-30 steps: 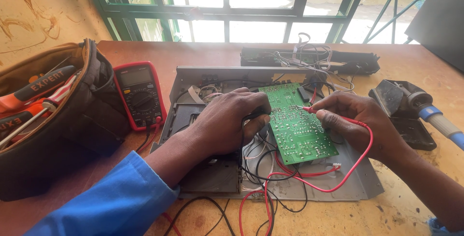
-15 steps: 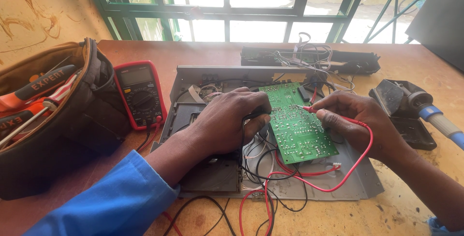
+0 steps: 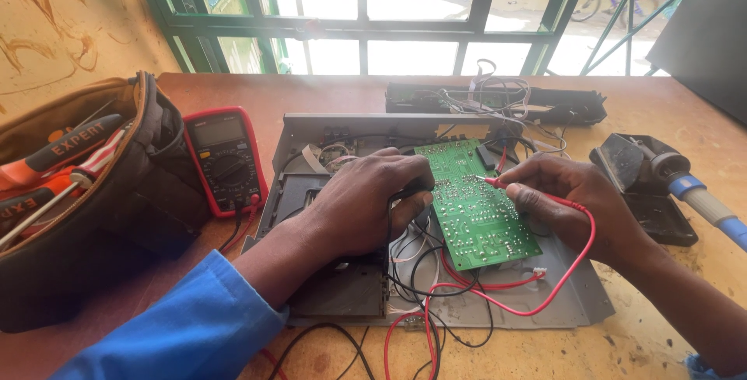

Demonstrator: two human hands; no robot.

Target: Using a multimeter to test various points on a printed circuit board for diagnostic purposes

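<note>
Currently we are probing a green circuit board (image 3: 476, 205) that stands tilted, solder side up, in an open grey metal chassis (image 3: 576, 302) on the wooden bench (image 3: 311, 92). Our right hand (image 3: 580, 201) pinches a red test probe (image 3: 492, 182), its tip touching the board's upper solder joints. Our left hand (image 3: 366, 197) has its grip closed at the board's left edge, seemingly on a black probe, mostly hidden. A red multimeter (image 3: 226, 158) lies to the left. Next, we judge, comes steady contact and a glance at that meter.
</note>
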